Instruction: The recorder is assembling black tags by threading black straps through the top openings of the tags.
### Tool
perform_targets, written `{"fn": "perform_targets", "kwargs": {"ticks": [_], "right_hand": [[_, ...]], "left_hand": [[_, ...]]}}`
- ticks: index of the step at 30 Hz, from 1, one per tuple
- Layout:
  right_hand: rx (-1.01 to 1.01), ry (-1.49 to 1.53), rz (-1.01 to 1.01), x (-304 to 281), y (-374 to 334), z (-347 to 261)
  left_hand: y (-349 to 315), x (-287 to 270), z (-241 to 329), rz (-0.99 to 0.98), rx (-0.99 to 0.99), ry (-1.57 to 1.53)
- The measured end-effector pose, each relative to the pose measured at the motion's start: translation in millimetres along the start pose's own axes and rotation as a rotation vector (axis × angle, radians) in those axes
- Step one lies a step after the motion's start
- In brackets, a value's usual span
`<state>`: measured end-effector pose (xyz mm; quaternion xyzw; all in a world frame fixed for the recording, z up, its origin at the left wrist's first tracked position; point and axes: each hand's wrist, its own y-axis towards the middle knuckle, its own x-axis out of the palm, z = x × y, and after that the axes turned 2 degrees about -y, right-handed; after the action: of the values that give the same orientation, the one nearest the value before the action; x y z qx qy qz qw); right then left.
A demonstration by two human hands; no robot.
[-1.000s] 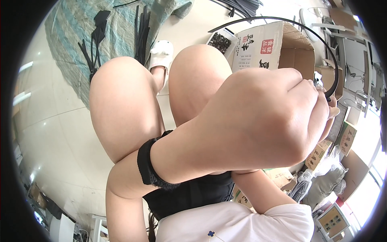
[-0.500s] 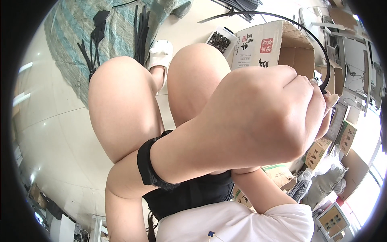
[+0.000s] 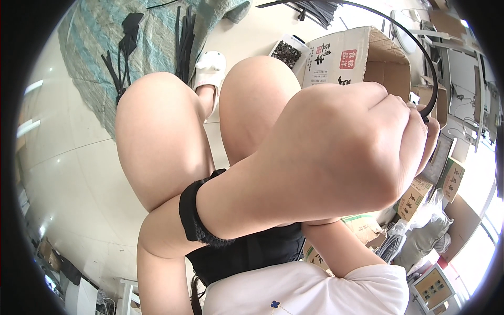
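My left hand [image 3: 357, 142] is raised in front of me in a closed fist, its back toward me and a black fuzzy band [image 3: 193, 212] round the arm. At its fingers is one end of a long thin black strip [image 3: 428, 63]. The strip bends up in an arc over a cardboard box and tapers to a free tip at the top. My right arm [image 3: 341, 244] runs up behind the left forearm, which hides most of that hand. A finger [image 3: 434, 137] shows beyond the fist near the strip's end; whose hand it belongs to is unclear.
An open cardboard box [image 3: 336, 58] stands beyond my fist, next to a white tray [image 3: 273, 51] of small dark pieces. Black strips lie bundled [image 3: 317, 16] on the floor and on a blue-green woven sheet [image 3: 94, 47]. More cartons [image 3: 412, 199] and bags [image 3: 420, 236] stand at right.
The black strip has shifted slightly right and up, with its arc higher. The fingers behind my left fist have closed in around its end. My left forearm has hardly moved.
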<state>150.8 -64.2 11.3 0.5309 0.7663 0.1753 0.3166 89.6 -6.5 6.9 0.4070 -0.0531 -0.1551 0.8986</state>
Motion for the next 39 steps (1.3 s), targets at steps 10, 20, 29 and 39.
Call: {"fn": "perform_targets", "kwargs": {"ticks": [10,20,29,39], "right_hand": [[-0.114,-0.005,-0.255,-14,6,7],[0.088,-0.029,-0.242,-30,1,15],[0.014,0.064,-0.221,-19,6,2],[0.215,0.015,-0.159,-19,0,4]], "left_hand": [[4,-4,-1,-0.046,0.026,0.023],[7,-4,0,-0.072,0.036,0.010],[7,-7,-1,-0.097,0.025,0.019],[4,-7,1,-0.117,0.020,0.036]]}}
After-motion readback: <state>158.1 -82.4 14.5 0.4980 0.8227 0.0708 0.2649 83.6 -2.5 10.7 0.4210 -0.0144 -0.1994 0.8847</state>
